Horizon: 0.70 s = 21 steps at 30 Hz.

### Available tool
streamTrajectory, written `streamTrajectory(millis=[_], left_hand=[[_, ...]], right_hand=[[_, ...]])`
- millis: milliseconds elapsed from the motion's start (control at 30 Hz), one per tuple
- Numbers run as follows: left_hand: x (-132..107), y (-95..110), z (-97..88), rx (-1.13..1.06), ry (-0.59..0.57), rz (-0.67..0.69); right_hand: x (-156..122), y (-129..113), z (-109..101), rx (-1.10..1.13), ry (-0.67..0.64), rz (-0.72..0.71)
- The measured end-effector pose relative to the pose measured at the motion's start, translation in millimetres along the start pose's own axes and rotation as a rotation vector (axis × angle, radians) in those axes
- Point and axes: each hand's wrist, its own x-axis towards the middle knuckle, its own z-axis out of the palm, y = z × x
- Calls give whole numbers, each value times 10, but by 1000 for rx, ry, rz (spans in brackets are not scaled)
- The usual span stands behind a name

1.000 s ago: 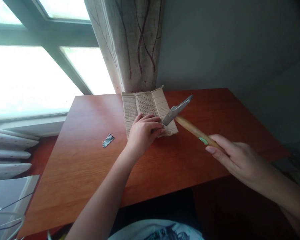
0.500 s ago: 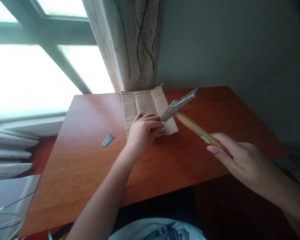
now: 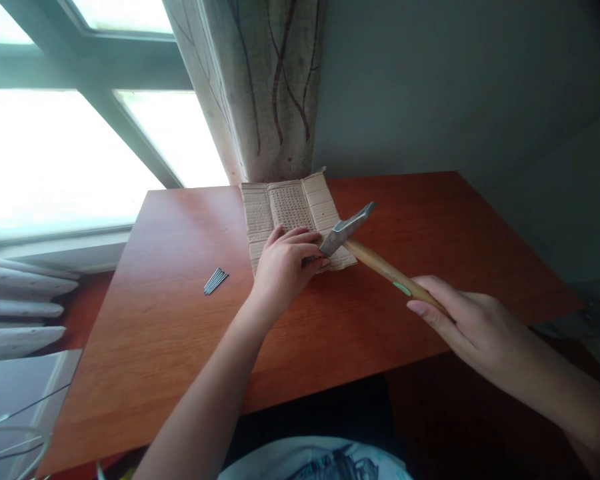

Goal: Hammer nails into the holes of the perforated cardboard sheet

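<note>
My right hand (image 3: pixel 460 317) is closed around the wooden handle of a hammer (image 3: pixel 379 261), near a green sticker. The hammer's metal head is low over the cardboard, its striking end right at my left fingertips. My left hand (image 3: pixel 286 263) rests on the near part of a flattened piece of cardboard (image 3: pixel 260 212), thumb and forefinger pinched together on a nail, which the fingers and hammer head mostly hide. Rows of small holes dot the cardboard's middle panel. Several loose nails (image 3: pixel 216 281) lie in a bunch on the table, left of my left hand.
The reddish-brown wooden table (image 3: pixel 180 360) has its back edge by a curtain (image 3: pixel 275 87) and a grey wall (image 3: pixel 430 87). A bright window (image 3: pixel 40 160) stands at the left. Cables (image 3: pixel 25 427) run beside the table's left edge.
The hammer has come down and a little to the left, its head lower at my left fingertips. My right hand moved slightly left with it; my left hand stayed put.
</note>
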Motion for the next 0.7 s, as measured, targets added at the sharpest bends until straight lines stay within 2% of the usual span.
streamTrajectory(millis=[167, 333, 500, 700], left_hand=[[6, 2, -12, 5, 0, 3], [10, 43, -59, 8, -29, -24], [15, 71, -88, 28, -46, -29], [18, 80, -93, 20, -42, -44]], right_hand=[[-13, 20, 23, 15, 19, -1], [-19, 58, 50, 6, -33, 24], [-16, 47, 77, 21, 24, 0], [0, 68, 114, -14, -67, 16]])
